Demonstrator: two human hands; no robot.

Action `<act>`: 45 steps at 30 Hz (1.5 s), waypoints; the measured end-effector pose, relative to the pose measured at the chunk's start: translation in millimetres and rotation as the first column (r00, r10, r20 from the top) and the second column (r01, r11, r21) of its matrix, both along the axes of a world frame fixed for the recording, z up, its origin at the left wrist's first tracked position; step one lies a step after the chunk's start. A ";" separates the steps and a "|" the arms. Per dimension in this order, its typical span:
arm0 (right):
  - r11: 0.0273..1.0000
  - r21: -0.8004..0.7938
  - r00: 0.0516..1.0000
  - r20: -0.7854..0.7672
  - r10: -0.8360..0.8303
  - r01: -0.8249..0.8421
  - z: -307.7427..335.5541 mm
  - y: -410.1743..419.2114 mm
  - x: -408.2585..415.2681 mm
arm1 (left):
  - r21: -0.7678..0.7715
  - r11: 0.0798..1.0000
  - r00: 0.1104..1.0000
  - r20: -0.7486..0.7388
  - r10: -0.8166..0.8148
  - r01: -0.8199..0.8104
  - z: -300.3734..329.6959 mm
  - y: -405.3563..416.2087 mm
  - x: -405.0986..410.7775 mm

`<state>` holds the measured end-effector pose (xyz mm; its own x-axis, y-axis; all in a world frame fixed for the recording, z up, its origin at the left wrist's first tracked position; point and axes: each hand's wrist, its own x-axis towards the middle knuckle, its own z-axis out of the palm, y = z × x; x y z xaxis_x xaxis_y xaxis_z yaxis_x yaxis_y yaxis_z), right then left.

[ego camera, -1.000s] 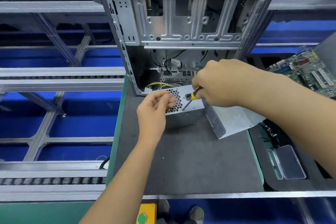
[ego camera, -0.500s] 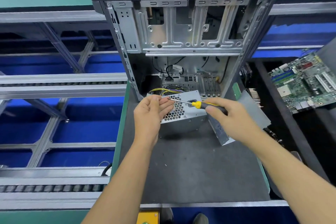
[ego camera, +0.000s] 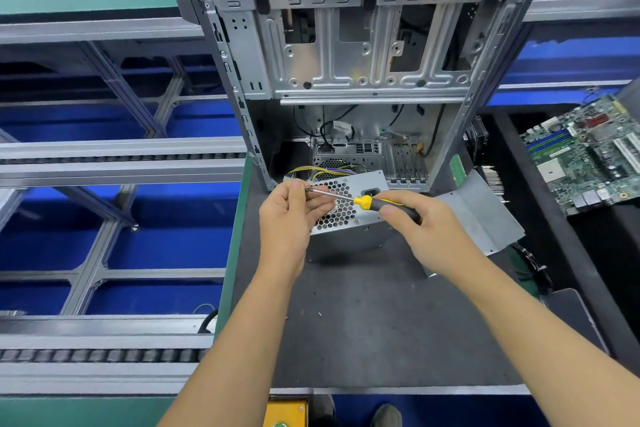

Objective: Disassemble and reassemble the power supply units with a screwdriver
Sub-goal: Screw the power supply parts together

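Observation:
A grey power supply unit (ego camera: 360, 218) with a honeycomb grille and yellow wires lies on the dark mat (ego camera: 374, 315) in front of an open computer case (ego camera: 346, 55). My right hand (ego camera: 415, 222) grips the black and yellow screwdriver (ego camera: 367, 202), held nearly level with its tip pointing left. My left hand (ego camera: 291, 215) hovers over the unit's left end, and its thumb and fingers pinch at the screwdriver's tip, where a small screw seems to sit. A loose grey metal cover (ego camera: 481, 215) lies to the right of the unit.
A green motherboard (ego camera: 588, 156) lies in a black tray at the right. Conveyor rails (ego camera: 117, 159) over blue bins fill the left side. A small clear box (ego camera: 571, 315) sits at the right, partly hidden by my forearm. A yellow button box (ego camera: 287, 412) is at the bottom edge.
My right hand lifted the screwdriver off the unit's face and swung it level, tip toward my left hand. My left fingers closed around the tip.

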<state>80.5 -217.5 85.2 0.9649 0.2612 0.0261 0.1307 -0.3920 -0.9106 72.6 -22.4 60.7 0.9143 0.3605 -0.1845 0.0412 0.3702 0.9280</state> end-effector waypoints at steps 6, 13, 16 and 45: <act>1.000 0.009 1.000 -0.028 -0.015 0.015 -0.8 0.6 -0.9 | 0.027 1.000 1.000 0.011 -0.007 0.007 -2.4 0.5 0.2; 1.000 0.015 0.997 -0.080 0.002 -0.001 2.3 1.0 -1.4 | 0.045 0.999 1.000 0.013 0.001 -0.001 -1.9 -0.4 0.4; 1.000 -0.008 0.997 -0.076 -0.009 0.008 8.3 -0.6 -1.9 | 0.069 0.998 1.000 0.024 -0.008 0.007 -0.9 -1.2 -1.1; 0.975 -0.221 0.998 0.046 0.034 -0.023 46.8 -1.6 2.4 | -0.380 0.901 0.978 -0.067 0.200 -0.210 6.5 1.1 0.8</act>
<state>82.9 -219.1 131.9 0.9559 0.2935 0.0121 0.1874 -0.5774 -0.7947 73.4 -21.3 67.3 0.8209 0.4365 -0.3682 -0.0526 0.6998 0.7124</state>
